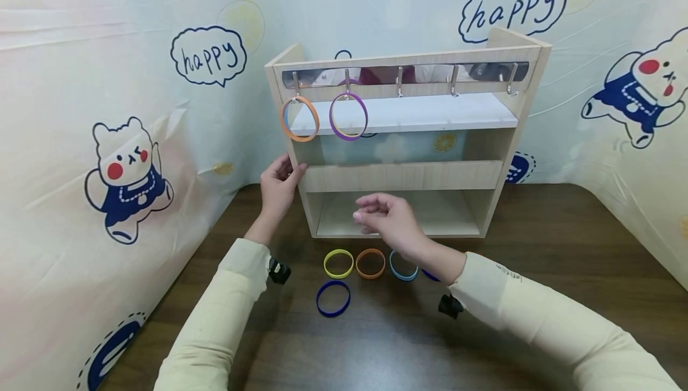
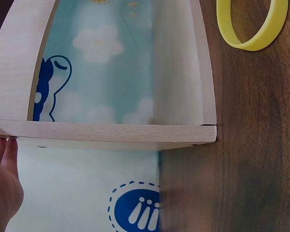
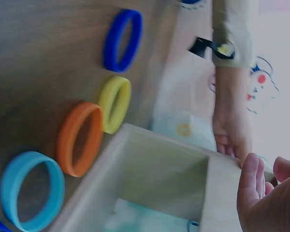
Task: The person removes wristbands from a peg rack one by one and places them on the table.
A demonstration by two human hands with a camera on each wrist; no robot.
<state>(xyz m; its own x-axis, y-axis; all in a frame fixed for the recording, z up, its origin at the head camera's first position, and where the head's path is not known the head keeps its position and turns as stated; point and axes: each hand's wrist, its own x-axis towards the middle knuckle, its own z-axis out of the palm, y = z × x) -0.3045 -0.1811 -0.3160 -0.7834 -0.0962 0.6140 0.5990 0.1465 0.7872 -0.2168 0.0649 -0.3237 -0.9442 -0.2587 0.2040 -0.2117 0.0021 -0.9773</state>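
Observation:
My left hand [image 1: 279, 185] holds the left side panel of a wooden shelf [image 1: 403, 177], thumb at its front edge and fingertips [image 2: 9, 151] against its outer face. My right hand [image 1: 391, 219] hovers before the lower compartment, fingers loosely bent, holding nothing. Below it on the table lie a yellow wristband [image 1: 338, 277], an orange wristband [image 1: 371, 277] and a light blue wristband [image 3: 8, 188]. A dark blue wristband [image 1: 431, 276] is partly hidden by the right forearm; another dark blue wristband [image 1: 333, 316] lies nearer. From the shelf's hooks hang an orange wristband [image 1: 316, 125] and a purple wristband [image 1: 366, 117], with other bands behind them.
A metal hook rail [image 1: 430, 74] runs along the shelf's top, with three bare hooks on the right. The shelf stands at the back of a dark wooden table [image 1: 387, 343]. A printed curtain [image 1: 134, 80] surrounds the table at the back and sides.

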